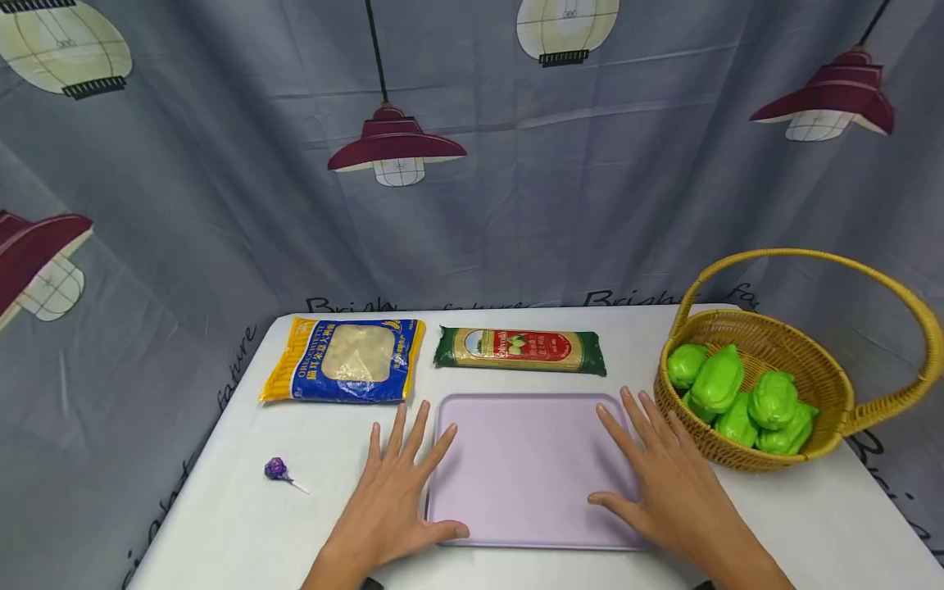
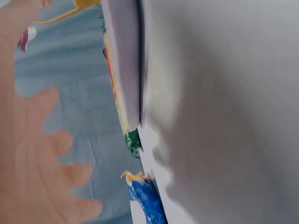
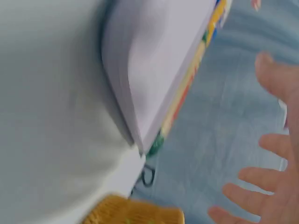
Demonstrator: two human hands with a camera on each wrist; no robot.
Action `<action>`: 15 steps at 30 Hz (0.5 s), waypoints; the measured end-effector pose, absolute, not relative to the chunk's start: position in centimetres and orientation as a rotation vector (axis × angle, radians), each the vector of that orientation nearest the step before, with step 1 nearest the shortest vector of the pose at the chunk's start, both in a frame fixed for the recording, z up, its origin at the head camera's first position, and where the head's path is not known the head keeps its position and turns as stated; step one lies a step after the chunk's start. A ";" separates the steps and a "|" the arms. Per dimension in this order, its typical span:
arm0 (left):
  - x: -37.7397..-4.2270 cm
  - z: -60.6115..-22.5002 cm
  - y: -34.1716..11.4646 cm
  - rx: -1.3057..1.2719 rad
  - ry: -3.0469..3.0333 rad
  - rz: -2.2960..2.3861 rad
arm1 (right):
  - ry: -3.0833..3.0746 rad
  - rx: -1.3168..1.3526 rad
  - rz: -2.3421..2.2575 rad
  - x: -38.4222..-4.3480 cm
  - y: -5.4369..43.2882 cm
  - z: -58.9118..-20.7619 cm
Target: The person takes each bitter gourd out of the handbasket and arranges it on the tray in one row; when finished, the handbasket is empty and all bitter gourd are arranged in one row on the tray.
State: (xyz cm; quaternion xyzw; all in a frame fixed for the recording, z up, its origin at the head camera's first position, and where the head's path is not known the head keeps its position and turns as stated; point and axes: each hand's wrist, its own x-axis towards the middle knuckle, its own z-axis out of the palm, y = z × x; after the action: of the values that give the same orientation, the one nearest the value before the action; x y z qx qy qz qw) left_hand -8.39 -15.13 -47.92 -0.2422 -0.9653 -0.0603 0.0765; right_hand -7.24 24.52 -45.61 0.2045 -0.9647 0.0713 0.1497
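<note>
A pale purple tray [image 1: 531,467] lies flat on the white table, with a hand at each side. My left hand [image 1: 398,492] is spread over the tray's left edge, palm down, fingers apart and holding nothing. Over the right edge my right hand [image 1: 664,483] is spread the same way, its thumb pointing inward across the tray. In the left wrist view the left hand [image 2: 42,158] hovers above the table, its shadow falling on the cloth. The right wrist view has the right hand [image 3: 266,177] raised clear of the tray [image 3: 154,60].
Behind the tray lie a blue and yellow pasta bag [image 1: 354,360] and a long green-ended spaghetti pack [image 1: 519,351]. A purple-wrapped lollipop [image 1: 277,469] is at the left. A wicker basket [image 1: 833,369] with a tall handle holds several green fruits [image 1: 719,378] at the right.
</note>
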 end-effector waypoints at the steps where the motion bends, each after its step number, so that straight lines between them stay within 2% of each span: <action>1: -8.4 -47.8 -15.3 -0.736 -2.902 -0.213 | -2.760 0.566 0.223 -7.5 25.0 -45.2; 9: -8.7 -46.9 -16.8 -0.863 -2.796 -0.459 | -2.713 0.366 0.333 -9.5 29.2 -42.0; 15: -9.3 -47.1 -17.6 -0.897 -2.753 -0.541 | -2.713 0.235 0.287 -10.3 32.9 -41.0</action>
State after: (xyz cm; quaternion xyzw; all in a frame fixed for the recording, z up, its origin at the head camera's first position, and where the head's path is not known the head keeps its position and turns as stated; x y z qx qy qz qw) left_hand -9.26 -17.56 -47.08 -0.3032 -0.9301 -0.1827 0.0980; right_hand -10.35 32.92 -41.03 0.0842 -0.9707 0.1028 0.2001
